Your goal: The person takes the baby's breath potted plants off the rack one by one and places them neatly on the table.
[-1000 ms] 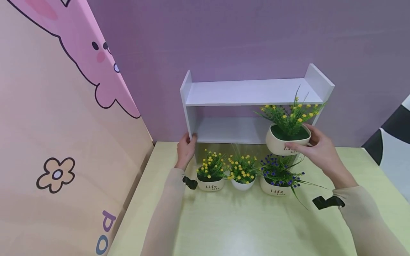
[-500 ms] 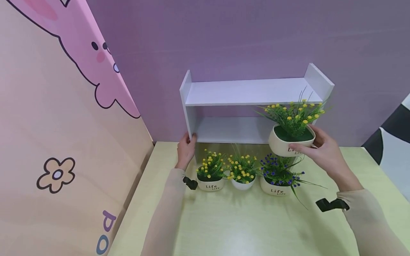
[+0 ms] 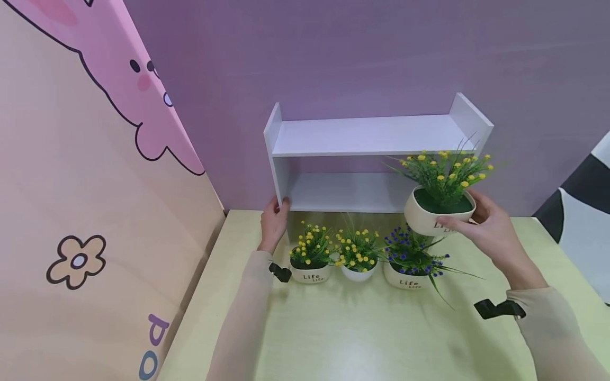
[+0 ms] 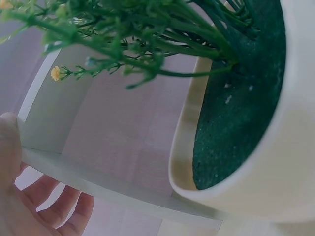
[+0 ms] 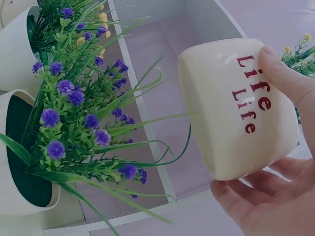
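Note:
My right hand (image 3: 495,233) grips a cream flowerpot (image 3: 424,218) with yellow flowers by its right side, raised in front of the lower shelf's right end. In the right wrist view red "Life" lettering shows on this pot, with the thumb on one side and fingers under another. My left hand (image 3: 272,225) holds the lower left side of a white two-tier shelf (image 3: 352,138). Below the raised pot, a cream pot of purple flowers (image 3: 410,278) stands on the table.
Left of the purple flowers stand a small white pot (image 3: 358,274) and a cream pot (image 3: 312,275), both with yellow flowers. The table (image 3: 333,338) meets a purple wall (image 3: 362,53) behind and a decorated panel (image 3: 119,201) at left.
The right hand has carried the flowerpot a little rightward and slightly down. My left hand keeps its hold on the shelf. The head view has shifted slightly.

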`<state>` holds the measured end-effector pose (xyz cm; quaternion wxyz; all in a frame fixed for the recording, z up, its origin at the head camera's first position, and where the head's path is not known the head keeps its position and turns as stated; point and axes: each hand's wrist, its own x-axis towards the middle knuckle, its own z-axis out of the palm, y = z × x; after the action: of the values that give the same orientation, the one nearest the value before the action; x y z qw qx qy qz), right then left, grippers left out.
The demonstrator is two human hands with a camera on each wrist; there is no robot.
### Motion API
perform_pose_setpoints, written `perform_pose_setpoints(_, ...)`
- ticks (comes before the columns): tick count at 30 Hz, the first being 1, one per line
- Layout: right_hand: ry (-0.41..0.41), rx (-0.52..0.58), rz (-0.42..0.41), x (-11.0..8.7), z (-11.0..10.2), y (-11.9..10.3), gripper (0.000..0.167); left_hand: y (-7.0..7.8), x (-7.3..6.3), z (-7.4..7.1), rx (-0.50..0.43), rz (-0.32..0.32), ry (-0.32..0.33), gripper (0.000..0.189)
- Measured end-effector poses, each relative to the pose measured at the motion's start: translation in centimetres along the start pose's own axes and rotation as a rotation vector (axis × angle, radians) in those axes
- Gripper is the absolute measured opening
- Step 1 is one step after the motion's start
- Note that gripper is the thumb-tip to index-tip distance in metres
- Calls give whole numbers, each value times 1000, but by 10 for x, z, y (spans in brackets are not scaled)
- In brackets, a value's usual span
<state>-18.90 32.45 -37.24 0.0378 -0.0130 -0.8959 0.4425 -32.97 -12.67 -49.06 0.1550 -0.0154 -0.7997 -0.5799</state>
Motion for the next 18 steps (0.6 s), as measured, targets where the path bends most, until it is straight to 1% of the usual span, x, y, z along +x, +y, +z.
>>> perform_pose_setpoints(8, 6, 7, 0, -4, -1, 5, 104, -1, 1, -1, -6, 10, -3, 53)
perform_pose_setpoints(13, 26, -12, 4, -5, -3, 10, 104, -1, 1, -1, -11, 16, -1, 52)
perform_pose_setpoints(18, 21, -12, 8, -8, -6, 16, 105, -2, 0, -1, -14, 19, 1, 51)
